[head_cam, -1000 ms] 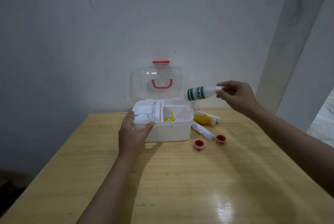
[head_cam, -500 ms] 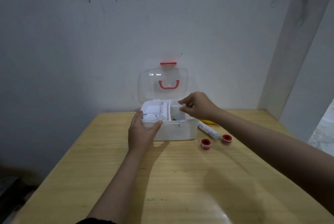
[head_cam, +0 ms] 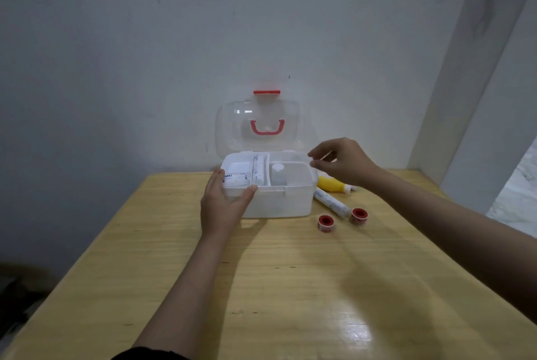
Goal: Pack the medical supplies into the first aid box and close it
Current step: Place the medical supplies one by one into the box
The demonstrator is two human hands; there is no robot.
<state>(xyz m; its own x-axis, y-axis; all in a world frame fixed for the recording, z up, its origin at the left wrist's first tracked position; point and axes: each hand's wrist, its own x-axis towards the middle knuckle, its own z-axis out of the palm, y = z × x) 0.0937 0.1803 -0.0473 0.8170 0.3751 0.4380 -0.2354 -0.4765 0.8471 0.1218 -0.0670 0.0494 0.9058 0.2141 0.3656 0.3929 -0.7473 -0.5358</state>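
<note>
A white first aid box (head_cam: 287,202) stands on the wooden table with its clear lid (head_cam: 258,124) raised; the lid carries a red handle. A white bottle (head_cam: 277,175) stands upright in the box's right compartment, and white packets (head_cam: 236,178) lie in the left ones. My left hand (head_cam: 223,205) grips the box's front left corner. My right hand (head_cam: 343,160) hovers over the box's right edge, fingers apart and holding nothing. To the right of the box lie a yellow bottle (head_cam: 329,183), a white tube (head_cam: 331,202) and two red tape rolls (head_cam: 325,223) (head_cam: 359,215).
The table (head_cam: 290,287) stands against a white wall, and its right edge runs beside a pillar (head_cam: 465,92). Bare wood stretches from the box toward me.
My right hand carried the white bottle from the air into the box's right compartment, let go of it and drew back to the right. My left hand stayed on the box.
</note>
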